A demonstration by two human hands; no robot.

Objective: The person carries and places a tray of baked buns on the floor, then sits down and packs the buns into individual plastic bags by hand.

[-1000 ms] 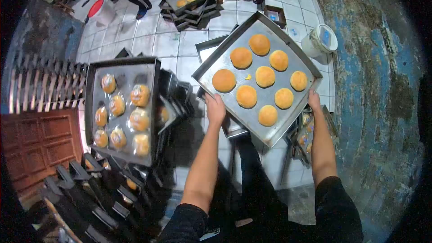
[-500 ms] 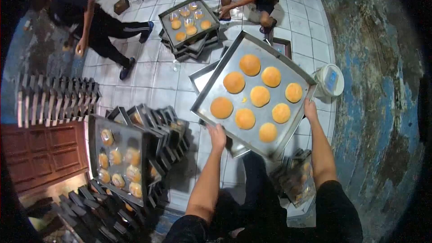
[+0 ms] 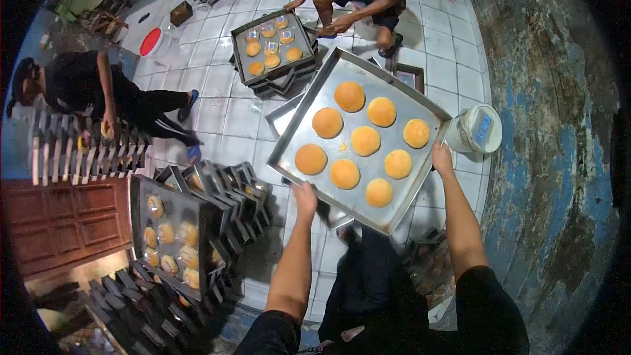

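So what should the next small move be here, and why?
I'd probably draw the tray in a little, keeping it level: the left hand and right hand grip it at its edges with both arms reaching forward, and the unwrapped buns sit loose on its flat base.

Narrow floor gap [image 3: 281, 213] between held tray [image 3: 351, 119] and tray stack [image 3: 240, 204], bucket [image 3: 463, 133] at right

Metal tray [image 3: 355, 120], one: square, grey, raised-sided, being held up with one corner pointing toward the holder's body. Buns [image 3: 365, 141], nine: round, golden-brown, smooth-topped, unwrapped, sitting apart in three slanting rows of three. Yellow crumb [image 3: 342, 147], one: lying among the buns.
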